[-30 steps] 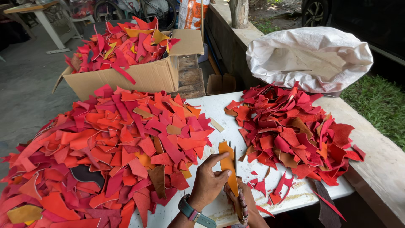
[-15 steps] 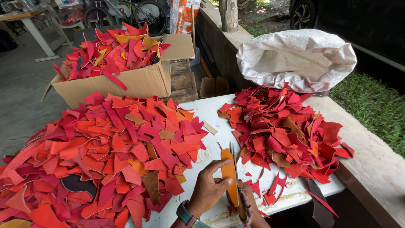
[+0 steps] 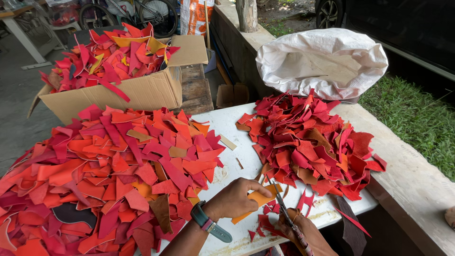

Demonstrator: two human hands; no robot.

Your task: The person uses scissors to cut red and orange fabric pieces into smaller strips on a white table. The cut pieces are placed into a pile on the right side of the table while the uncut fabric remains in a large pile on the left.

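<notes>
Scissors (image 3: 286, 214) sat in the right hand (image 3: 303, 232), whose fingers were clenched round handles cut off by the frame's lower edge; the blade tips pointed to eleven o'clock at an orange strip (image 3: 256, 203). The left hand (image 3: 233, 199) pinched that strip above the white counter (image 3: 227, 132), fingertips partly hidden behind it. At nine o'clock lay the big scrap pile (image 3: 109, 175), at two o'clock the smaller pile (image 3: 308, 142). Since the earlier frame the strip had tilted from upright to nearly flat.
</notes>
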